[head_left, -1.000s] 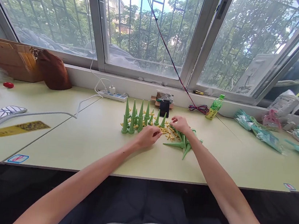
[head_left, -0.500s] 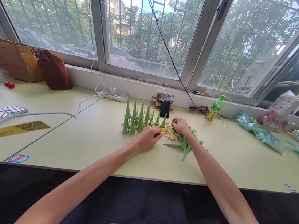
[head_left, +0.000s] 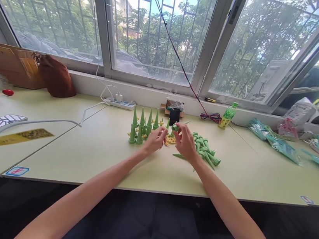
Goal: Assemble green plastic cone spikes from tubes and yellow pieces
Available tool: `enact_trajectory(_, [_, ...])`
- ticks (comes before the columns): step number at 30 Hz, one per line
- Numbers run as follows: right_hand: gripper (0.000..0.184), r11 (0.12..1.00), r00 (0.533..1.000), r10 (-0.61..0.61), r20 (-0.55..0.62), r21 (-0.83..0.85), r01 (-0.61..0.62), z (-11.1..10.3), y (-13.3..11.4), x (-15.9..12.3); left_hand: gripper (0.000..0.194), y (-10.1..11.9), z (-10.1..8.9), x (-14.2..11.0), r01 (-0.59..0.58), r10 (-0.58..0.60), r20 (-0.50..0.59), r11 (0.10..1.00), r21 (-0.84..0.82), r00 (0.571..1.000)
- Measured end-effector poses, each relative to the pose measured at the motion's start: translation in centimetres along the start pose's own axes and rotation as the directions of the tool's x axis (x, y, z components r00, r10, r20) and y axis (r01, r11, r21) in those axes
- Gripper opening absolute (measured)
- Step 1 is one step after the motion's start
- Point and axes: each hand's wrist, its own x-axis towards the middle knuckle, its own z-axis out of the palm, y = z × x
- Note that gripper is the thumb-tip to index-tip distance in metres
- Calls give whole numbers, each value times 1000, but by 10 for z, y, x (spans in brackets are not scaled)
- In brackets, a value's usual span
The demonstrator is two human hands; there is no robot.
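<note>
Green cone [head_left: 175, 128] held in the right hand's [head_left: 185, 141] grip; left hand [head_left: 155, 139] near standing cones [head_left: 132, 135], its grip too small to judge. Yellow pieces [head_left: 171, 140] lie between the hands on the desk [head_left: 85, 149].

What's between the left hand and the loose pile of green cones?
In the head view, small yellow pieces lie on the table beside the left hand; the right hand, holding a green cone, is between them and the loose pile.

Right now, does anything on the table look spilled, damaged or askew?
No spill or damage stands out. The loose cones beside the right hand lie jumbled, which looks untidy against the upright cones beside the left hand.
</note>
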Motion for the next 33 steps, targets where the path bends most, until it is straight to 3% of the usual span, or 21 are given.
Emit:
enact_trajectory(5, [33,998,997,-56,59,47,53,10,-5,-11,42,7,-3,0,18,-15,24,989,-146,1000])
enact_trajectory(12, [38,997,993,-34,116,76,25,9,-4,-18,43,9,-6,-2,-21,30,122,997,-72,992])
enact_trajectory(18, [43,1000,977,19,211,10,-21,5,-10,-17,47,8,-7,-2,31,-13,156,993,-113,988])
enact_trajectory(22, [46,1000,980,-21,200,20,17,4,-11,-16,49,11,-7,-2,78,-53,173,987,-141,984])
enact_trajectory(27, [43,1000,986,19,167,12,-21,4,-11,-16,49,12,-6,-2,138,-108,206,981,-138,973])
enact_trajectory(33, [47,1000,980,14,198,10,-17,3,-14,-18,42,8,-5,-2,131,-103,225,985,-110,969])
